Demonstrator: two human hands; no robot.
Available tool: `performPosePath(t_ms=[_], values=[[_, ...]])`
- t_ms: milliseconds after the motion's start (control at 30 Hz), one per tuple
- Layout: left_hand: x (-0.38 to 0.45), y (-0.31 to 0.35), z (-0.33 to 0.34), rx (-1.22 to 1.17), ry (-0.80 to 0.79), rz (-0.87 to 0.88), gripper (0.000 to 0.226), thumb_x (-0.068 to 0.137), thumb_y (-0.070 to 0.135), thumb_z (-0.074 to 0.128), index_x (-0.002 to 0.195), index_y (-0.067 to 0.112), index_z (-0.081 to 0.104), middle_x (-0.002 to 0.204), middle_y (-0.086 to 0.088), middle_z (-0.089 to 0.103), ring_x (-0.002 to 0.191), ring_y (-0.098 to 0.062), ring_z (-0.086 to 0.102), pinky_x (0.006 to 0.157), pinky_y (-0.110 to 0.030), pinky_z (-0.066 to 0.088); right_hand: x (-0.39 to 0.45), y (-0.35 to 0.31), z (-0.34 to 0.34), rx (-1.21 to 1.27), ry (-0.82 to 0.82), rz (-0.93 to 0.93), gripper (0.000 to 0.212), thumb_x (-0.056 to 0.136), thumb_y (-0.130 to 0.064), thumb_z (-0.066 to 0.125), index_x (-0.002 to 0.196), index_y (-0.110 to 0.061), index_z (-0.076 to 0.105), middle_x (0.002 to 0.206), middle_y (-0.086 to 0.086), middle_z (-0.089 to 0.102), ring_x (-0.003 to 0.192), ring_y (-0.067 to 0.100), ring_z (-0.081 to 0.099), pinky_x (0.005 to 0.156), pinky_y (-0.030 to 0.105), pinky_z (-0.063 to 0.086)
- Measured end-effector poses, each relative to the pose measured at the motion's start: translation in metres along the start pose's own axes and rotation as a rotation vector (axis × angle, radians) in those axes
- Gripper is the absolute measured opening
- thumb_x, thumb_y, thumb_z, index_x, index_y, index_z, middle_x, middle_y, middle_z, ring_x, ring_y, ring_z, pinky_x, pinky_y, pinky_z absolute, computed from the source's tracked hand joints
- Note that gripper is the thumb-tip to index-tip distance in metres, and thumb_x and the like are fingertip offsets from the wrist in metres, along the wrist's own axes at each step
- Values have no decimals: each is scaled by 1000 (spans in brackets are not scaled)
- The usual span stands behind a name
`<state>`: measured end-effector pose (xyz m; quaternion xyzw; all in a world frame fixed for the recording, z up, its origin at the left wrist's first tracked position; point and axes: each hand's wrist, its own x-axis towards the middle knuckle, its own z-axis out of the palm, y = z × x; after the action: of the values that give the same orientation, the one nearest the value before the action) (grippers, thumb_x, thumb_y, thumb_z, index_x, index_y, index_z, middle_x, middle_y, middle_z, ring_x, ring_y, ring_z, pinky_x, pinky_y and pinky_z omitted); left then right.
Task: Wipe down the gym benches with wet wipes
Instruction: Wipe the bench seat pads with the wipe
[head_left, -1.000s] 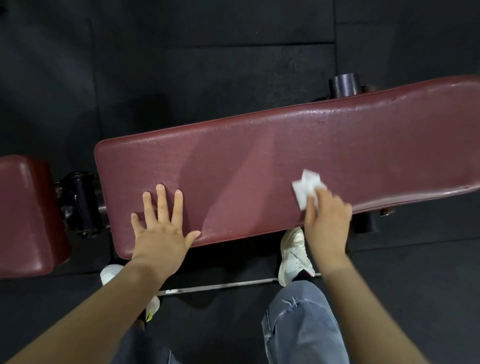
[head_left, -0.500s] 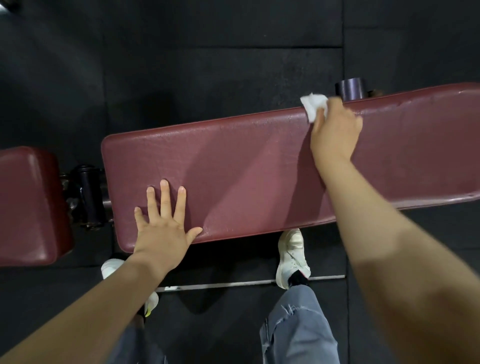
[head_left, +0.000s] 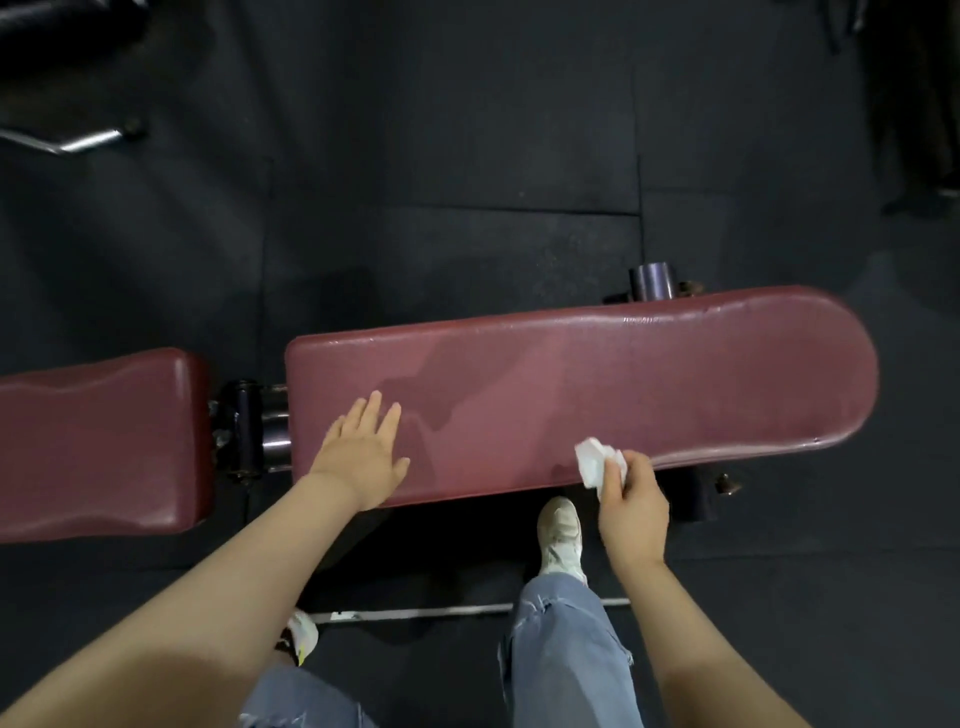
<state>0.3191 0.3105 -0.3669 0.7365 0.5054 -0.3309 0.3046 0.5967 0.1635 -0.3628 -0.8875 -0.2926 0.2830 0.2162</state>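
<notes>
No text, label, brand, number or sign can be read anywhere in the picture.

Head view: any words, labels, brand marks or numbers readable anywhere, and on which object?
None can be read.
Long bench pad: plain maroon, no print.
Seat pad: no print.
Wet wipe, held by the right hand: blank white.
Shoe: no legible mark.
Floor bar: small dark spot, too blurred to read.
</notes>
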Motion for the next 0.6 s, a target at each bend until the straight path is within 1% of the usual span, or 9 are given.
performPosePath(t_ms=[67,133,200,267,367,467,533,600], values=[[-18,-5,-23,-8,109,43,73,100,45,36,157,18,-3,163,-9,-13,151,-25,-8,122,-40,2,6,-49,-16,93,-30,-125,9,98,-25,51,90,-23,54,79,-3,62,76,20,58,65,35,44],[-39,-11,-47,-42,195,58,72,100,42,38,157,16,2,164,-9,-9,151,-24,-6,123,-39,3,13,-95,-27,99,-47,-250,8,96,-23,54,89,-23,57,83,-4,59,78,18,55,65,30,42],[-62,-19,-71,-96,273,65,71,100,41,41,157,15,8,164,-9,-3,151,-25,-1,123,-39,6,16,-138,-35,108,-49,-309,6,95,-24,55,90,-22,58,86,-2,58,79,17,53,65,28,38],[-85,-29,-94,-174,360,70,69,99,39,44,156,14,13,164,-9,3,151,-25,2,123,-39,8,9,-181,-41,161,-64,-337,6,94,-25,56,90,-22,60,88,-3,61,77,13,54,64,23,37],[-122,-47,-126,-372,465,92,65,99,36,47,155,16,20,164,-4,11,151,-20,5,123,-38,10,-18,-243,-47,242,-114,-387,6,94,-24,56,91,-22,62,86,-5,64,72,9,54,61,16,40],[-166,-71,-156,-615,534,151,60,99,32,50,153,19,28,161,0,22,150,-18,10,121,-34,13,-61,-297,-45,301,-164,-456,9,93,-20,57,87,-24,62,82,-5,64,67,6,49,59,13,38],[-197,-92,-175,-749,571,192,56,99,32,51,150,21,34,156,5,32,147,-14,20,116,-28,19,-96,-331,-40,307,-206,-498,12,92,-19,57,85,-26,63,81,-5,64,64,5,47,58,14,38],[-227,-116,-191,-842,600,231,52,98,35,52,147,24,40,149,11,41,141,-7,31,107,-20,25,-132,-360,-33,297,-240,-533,14,92,-18,56,86,-28,63,80,-3,64,64,5,48,58,16,39]])
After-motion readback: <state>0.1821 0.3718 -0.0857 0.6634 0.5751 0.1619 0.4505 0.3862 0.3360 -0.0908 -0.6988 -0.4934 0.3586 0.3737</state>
